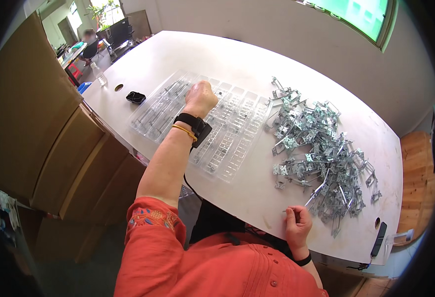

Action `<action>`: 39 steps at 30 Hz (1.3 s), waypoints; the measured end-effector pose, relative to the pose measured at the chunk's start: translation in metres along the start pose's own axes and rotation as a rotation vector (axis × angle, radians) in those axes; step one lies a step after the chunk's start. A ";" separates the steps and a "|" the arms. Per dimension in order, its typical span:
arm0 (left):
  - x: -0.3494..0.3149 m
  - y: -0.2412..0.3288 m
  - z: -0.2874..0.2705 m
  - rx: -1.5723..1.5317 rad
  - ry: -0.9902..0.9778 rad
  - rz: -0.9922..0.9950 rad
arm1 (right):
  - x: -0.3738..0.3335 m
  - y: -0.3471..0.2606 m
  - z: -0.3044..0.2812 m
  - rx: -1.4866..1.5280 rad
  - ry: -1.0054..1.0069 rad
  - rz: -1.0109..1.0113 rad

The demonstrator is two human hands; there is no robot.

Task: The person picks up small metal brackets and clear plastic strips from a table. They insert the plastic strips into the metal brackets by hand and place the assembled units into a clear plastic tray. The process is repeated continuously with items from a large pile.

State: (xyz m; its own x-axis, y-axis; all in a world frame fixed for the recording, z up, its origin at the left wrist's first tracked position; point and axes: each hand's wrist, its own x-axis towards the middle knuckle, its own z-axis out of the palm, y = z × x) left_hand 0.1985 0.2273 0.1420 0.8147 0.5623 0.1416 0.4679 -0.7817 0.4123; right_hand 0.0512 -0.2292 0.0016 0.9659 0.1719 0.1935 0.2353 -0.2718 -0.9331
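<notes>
My left hand [201, 97] is closed over the far part of a clear plastic tray [216, 174] with long slots. Its fingers point away, so whatever they grip is hidden. Rows of thin metal parts [155, 115] fill slots on the tray's left side, and small pieces lie in slots farther right. Near the table's front edge, my right hand [298, 226] is pinched shut, with the small grey tip of a metal part [285, 211] showing beside the thumb. Just beyond it spreads a tangled heap of silver metal brackets [321, 148].
Stacked cardboard boxes [74, 168] stand left of the white table [178, 47]. A black object [135, 97] and a clear bottle [98, 74] sit at its left side. A black bar-shaped object [379, 239] lies at the right corner, near a wooden stool [415, 183].
</notes>
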 end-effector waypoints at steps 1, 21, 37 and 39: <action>0.001 0.001 0.002 0.007 0.006 -0.012 | 0.000 0.001 0.000 -0.008 0.003 -0.007; 0.008 0.002 0.013 0.082 -0.075 -0.089 | 0.001 0.003 -0.001 -0.056 -0.018 -0.031; 0.009 0.003 0.020 0.127 -0.123 -0.142 | 0.000 0.000 0.000 -0.044 0.002 0.020; 0.011 -0.001 0.022 0.124 -0.125 -0.144 | -0.001 0.002 -0.001 -0.044 0.000 0.024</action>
State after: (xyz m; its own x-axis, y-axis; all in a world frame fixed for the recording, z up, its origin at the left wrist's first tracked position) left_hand 0.2148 0.2279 0.1231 0.7689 0.6389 -0.0261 0.6146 -0.7272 0.3056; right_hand 0.0511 -0.2303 -0.0002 0.9713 0.1648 0.1716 0.2169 -0.3176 -0.9231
